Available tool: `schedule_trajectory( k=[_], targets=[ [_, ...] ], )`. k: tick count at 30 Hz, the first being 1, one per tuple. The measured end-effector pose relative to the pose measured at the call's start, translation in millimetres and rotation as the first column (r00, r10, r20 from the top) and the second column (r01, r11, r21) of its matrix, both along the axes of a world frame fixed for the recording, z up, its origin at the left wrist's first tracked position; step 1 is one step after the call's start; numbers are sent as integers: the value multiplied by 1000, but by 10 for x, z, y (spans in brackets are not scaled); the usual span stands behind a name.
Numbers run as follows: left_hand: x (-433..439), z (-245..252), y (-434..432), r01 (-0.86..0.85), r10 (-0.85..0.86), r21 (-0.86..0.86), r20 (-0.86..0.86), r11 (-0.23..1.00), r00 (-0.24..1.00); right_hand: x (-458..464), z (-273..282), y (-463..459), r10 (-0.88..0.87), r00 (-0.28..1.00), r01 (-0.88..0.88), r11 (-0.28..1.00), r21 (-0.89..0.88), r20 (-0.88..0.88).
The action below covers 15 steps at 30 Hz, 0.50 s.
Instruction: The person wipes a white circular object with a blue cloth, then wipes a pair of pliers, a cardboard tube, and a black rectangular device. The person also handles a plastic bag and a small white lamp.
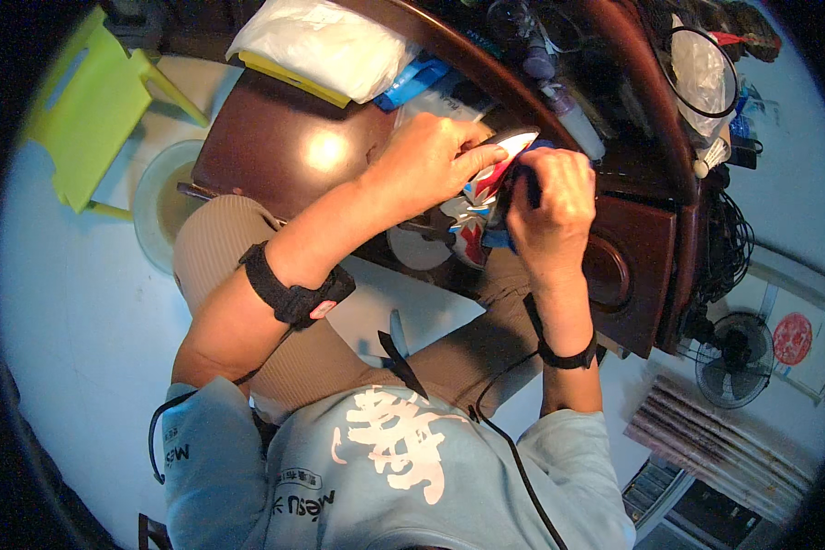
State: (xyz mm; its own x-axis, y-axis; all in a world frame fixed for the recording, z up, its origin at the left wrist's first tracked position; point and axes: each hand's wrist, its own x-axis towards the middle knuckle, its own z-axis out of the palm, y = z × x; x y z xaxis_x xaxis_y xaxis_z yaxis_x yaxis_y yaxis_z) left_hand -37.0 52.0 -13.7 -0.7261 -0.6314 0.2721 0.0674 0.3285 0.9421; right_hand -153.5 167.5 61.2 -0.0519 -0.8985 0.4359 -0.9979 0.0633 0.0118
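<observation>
Both of my hands are at a shoe [480, 189] with red, white, grey and blue parts, above the edge of a dark wooden table [275, 148]. My left hand [430, 161] pinches its upper end, thumb on the red and white part. Against its other side lies my right hand [553, 199], fingers curled near a dark blue part; what those fingertips touch is hidden. A pale round thing [419, 247] shows below the left wrist. Black straps are around both forearms, with a cable along each arm.
A white plastic bag [330, 45] in a yellow container and a blue packet [412, 81] lie at the table's back. Bottles [577, 124] stand beyond the curved wooden rail. A green plastic chair [93, 110] and a basin [161, 203] are left, a fan [734, 359] right.
</observation>
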Motion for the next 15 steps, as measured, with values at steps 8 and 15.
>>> schedule_trajectory(
  k=[8,15],
  targets=[
    [-10,-179,-51,28,-37,75,119,997,992,60,78,169,39,872,-116,985,129,487],
    [-53,-245,-178,84,-131,523,54,848,990,-196,605,472,16,686,125,982,-140,728]
  ],
)
